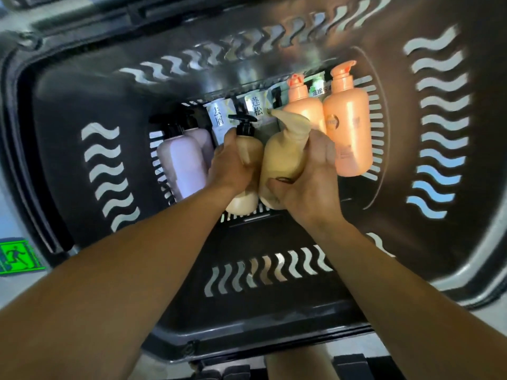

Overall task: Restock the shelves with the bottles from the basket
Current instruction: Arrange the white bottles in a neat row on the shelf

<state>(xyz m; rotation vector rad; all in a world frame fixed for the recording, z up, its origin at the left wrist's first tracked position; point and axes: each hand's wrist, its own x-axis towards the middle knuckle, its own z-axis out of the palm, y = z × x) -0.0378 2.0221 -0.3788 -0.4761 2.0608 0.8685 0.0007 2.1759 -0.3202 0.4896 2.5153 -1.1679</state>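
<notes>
**Two pump bottles being gripped inside the basket**

The left hand (pixel 230 165) is gripping a black-pumped beige bottle (pixel 248 157); the right hand (pixel 310 176) is gripping a tan bottle (pixel 282 157), likely for lifting out together. Both are sitting mid-basket (pixel 68 165), between lilac bottles (pixel 183 165) left and orange bottles (pixel 348 133) right.

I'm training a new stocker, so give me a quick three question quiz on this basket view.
1. True or false: the left hand holds the black-pump beige bottle.
2. How many orange bottles stand in the basket?
3. Which hand grips the beige bottle with the beige pump? A left, B right, C neither.

Key: 1 true. 2 two. 3 B, the right hand.
</notes>
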